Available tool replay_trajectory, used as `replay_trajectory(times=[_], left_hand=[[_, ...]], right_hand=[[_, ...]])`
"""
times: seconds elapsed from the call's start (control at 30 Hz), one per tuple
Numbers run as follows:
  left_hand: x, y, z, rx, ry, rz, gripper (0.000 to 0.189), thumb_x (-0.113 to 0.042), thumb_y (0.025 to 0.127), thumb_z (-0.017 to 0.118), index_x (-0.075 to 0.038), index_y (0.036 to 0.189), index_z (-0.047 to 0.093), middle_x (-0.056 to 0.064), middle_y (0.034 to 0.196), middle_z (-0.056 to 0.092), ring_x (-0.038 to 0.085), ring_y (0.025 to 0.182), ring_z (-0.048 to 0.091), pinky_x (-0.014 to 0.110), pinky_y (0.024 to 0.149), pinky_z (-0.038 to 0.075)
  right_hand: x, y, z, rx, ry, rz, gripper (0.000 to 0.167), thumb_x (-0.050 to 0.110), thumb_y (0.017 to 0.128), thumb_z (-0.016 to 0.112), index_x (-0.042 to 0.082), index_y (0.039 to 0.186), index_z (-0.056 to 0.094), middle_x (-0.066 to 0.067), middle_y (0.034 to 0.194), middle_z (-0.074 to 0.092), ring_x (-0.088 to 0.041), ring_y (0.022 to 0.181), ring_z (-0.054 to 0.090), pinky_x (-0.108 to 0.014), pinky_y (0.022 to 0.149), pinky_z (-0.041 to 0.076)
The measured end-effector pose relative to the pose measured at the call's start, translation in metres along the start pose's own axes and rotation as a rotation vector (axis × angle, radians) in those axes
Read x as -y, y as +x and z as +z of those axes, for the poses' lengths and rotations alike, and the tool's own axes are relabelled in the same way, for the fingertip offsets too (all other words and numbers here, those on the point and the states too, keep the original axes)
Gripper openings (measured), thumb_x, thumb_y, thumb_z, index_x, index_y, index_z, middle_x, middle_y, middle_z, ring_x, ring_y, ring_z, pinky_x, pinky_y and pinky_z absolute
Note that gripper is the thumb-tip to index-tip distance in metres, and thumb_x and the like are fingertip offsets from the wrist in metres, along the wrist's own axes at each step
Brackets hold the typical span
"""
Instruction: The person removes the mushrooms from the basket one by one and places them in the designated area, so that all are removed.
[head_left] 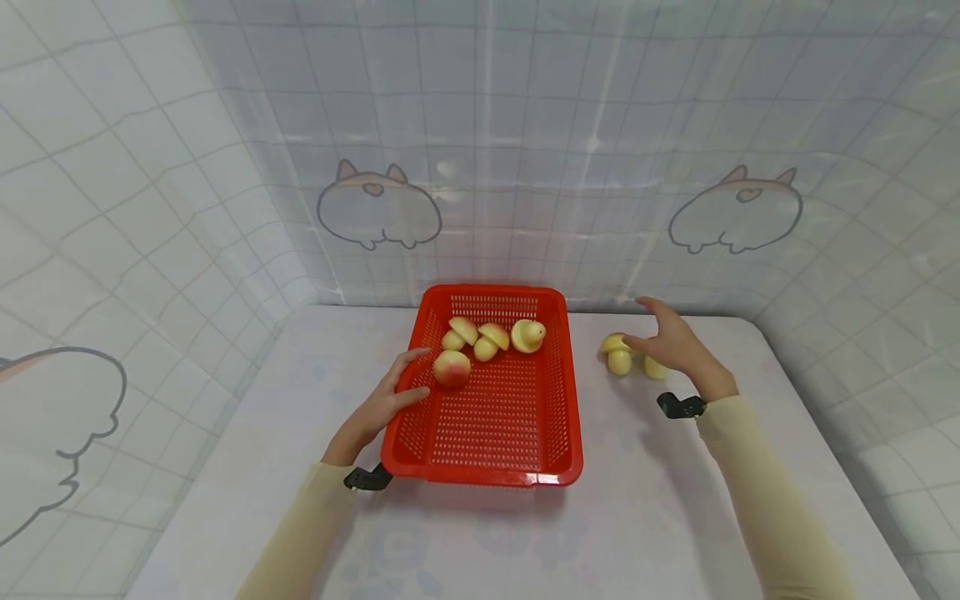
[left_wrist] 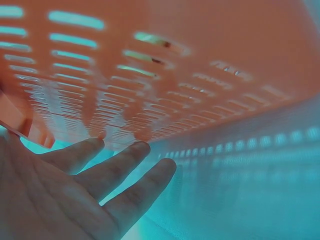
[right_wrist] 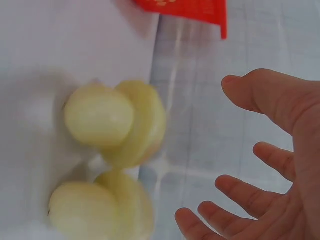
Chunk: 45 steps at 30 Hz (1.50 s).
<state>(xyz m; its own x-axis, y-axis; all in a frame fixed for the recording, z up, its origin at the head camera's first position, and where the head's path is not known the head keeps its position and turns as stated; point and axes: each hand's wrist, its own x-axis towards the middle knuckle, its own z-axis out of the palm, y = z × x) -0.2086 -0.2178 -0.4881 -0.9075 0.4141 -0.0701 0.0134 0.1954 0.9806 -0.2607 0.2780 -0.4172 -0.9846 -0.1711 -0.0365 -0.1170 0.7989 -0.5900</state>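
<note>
A red plastic basket with slotted walls stands on the table. My left hand is at its left side, thumb and a finger reaching over the rim. In the left wrist view, extended fingers lie close along the outside of the slotted wall. On the right, my right hand is spread beside two pale yellow toy mushrooms, one whole in view and one partly hidden. The right wrist view shows both mushrooms lying side by side, apart from the spread fingers.
Inside the basket, toward the back, lie three mushrooms with yellow stems and a round red-and-yellow piece. The white table is enclosed by grid-patterned sheeting at the back and sides.
</note>
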Motion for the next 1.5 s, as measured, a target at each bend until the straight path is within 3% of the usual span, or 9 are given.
replay_trajectory(times=[0.1, 0.5, 0.83, 1.13, 1.5], left_hand=[[-0.001, -0.001, 0.001, -0.001, -0.013, -0.005, 0.063, -0.012, 0.104, 0.053, -0.018, 0.160, 0.023, 0.024, 0.154, 0.033, 0.050, 0.119, 0.056, 0.059, 0.094, 0.056], [0.000, -0.001, 0.001, -0.006, -0.013, 0.001, 0.063, -0.013, 0.104, 0.054, -0.020, 0.159, 0.025, 0.023, 0.155, 0.033, 0.051, 0.123, 0.053, 0.059, 0.097, 0.055], [0.003, 0.000, 0.000, -0.003, -0.008, 0.015, 0.064, -0.015, 0.104, 0.056, -0.020, 0.159, 0.025, 0.023, 0.156, 0.032, 0.051, 0.123, 0.054, 0.059, 0.096, 0.055], [0.003, -0.001, 0.001, -0.003, -0.020, 0.006, 0.065, -0.014, 0.104, 0.055, -0.019, 0.160, 0.023, 0.024, 0.155, 0.033, 0.051, 0.122, 0.055, 0.059, 0.095, 0.056], [0.003, 0.000, 0.001, -0.002, -0.017, 0.011, 0.064, -0.015, 0.104, 0.055, -0.020, 0.159, 0.024, 0.023, 0.154, 0.034, 0.049, 0.121, 0.055, 0.055, 0.094, 0.058]], right_hand=[[0.010, 0.003, 0.003, -0.008, 0.003, -0.024, 0.081, 0.029, 0.097, 0.070, 0.000, 0.159, 0.027, -0.029, 0.162, 0.031, -0.050, 0.148, 0.031, -0.068, 0.118, 0.029], [0.057, 0.016, 0.020, 0.023, 0.105, -0.063, 0.082, 0.030, 0.096, 0.072, 0.011, 0.161, 0.027, -0.024, 0.163, 0.031, -0.049, 0.145, 0.036, -0.066, 0.111, 0.041], [0.086, 0.033, 0.036, 0.029, 0.167, -0.197, 0.079, 0.024, 0.095, 0.073, 0.007, 0.159, 0.030, -0.025, 0.160, 0.035, -0.048, 0.141, 0.042, -0.060, 0.111, 0.044], [0.109, 0.049, 0.051, 0.045, 0.224, -0.223, 0.075, 0.024, 0.095, 0.074, 0.009, 0.157, 0.035, -0.025, 0.157, 0.040, -0.049, 0.138, 0.045, -0.061, 0.110, 0.045], [0.122, 0.063, 0.074, 0.110, 0.192, -0.238, 0.075, 0.024, 0.095, 0.073, 0.002, 0.156, 0.035, -0.026, 0.157, 0.041, -0.047, 0.142, 0.042, -0.059, 0.115, 0.039]])
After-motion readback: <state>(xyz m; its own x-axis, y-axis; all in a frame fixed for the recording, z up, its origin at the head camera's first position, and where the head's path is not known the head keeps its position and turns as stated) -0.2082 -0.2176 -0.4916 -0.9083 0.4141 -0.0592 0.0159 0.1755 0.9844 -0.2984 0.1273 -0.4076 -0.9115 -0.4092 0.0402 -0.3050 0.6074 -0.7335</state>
